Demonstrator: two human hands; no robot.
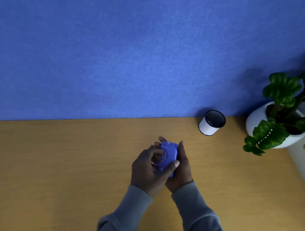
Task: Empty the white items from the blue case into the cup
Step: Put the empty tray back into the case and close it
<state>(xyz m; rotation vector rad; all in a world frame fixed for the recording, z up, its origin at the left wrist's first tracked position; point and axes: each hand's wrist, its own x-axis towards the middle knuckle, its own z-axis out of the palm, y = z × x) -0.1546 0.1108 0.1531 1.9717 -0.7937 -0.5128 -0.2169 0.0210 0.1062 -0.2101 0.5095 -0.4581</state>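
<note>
Both hands are wrapped round one blue case [168,155], held just above the desk [68,172] approx mid-frame. Left hand [147,170] grips it from the near-left side, thumb laid across the lower front and fingers [158,151] curled onto the face. Right hand [181,172] cups the right side and back, fingertip poking up past the top edge. So neither hand is free; both are closed on the case.

Case looks shut, w/ a small metal stud near its top edge; can't tell if a catch is undone. No white items visible anywhere, so presumably all inside. How many: can't say.

Progress, as I judge it: early. Case is picked up, but not opened and not yet over the cup [211,123]. Left to do: open it, carry it to the cup, tip contents in.

Cup stands upright, white w/ dark rim, mouth open, well apart from the hands, back-right, close to the blue wall panel [117,46]. Inside looks dark; contents unclear.

Count: 2 hands, 1 case, 1 cup, 1 potted plant [285,117] in a white pot, far right, near the cup but not touching. Grey sleeves [203,219] on both arms.
</note>
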